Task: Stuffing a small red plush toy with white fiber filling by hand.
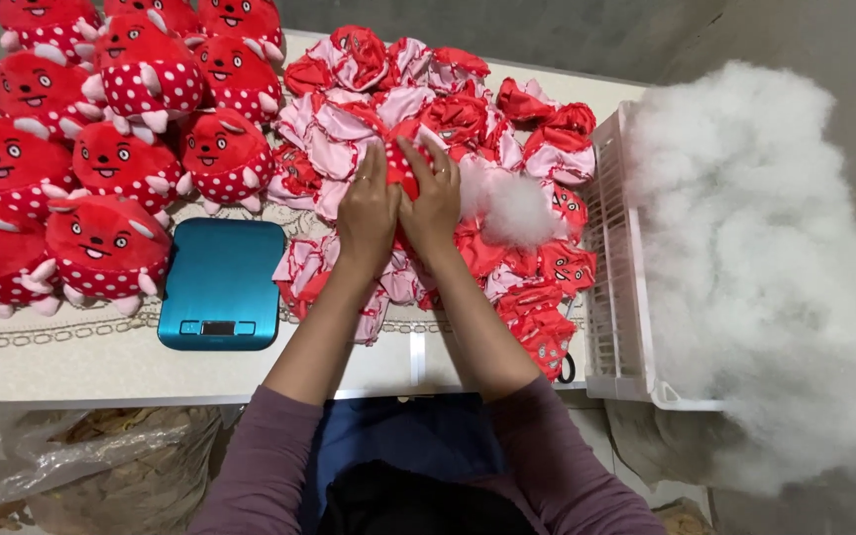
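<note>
Both hands, left hand (pixel 367 213) and right hand (pixel 433 203), have fingers clamped on one red toy skin (pixel 403 159); stuffed toys (pixel 111 163) fill the table's left edge, and a pile of unstuffed skins (pixel 349 119) remains.

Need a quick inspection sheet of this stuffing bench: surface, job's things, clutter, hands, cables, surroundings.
Surface: pale table with a lace-patterned cover.
Job's things: red spotted toy skin held in both hands; a tuft of white stuffing just right of it; pile of unstuffed red and pink skins beneath.
Clutter: stuffed red toys grouped at the left; teal scale in front of them.
Hands: left hand and right hand side by side, both closed on the skin.
Cables: nothing seen.
Surroundings: pink slatted crate at the table's right end, a big mound of white stuffing spilling over it; plastic bags below left.
</note>
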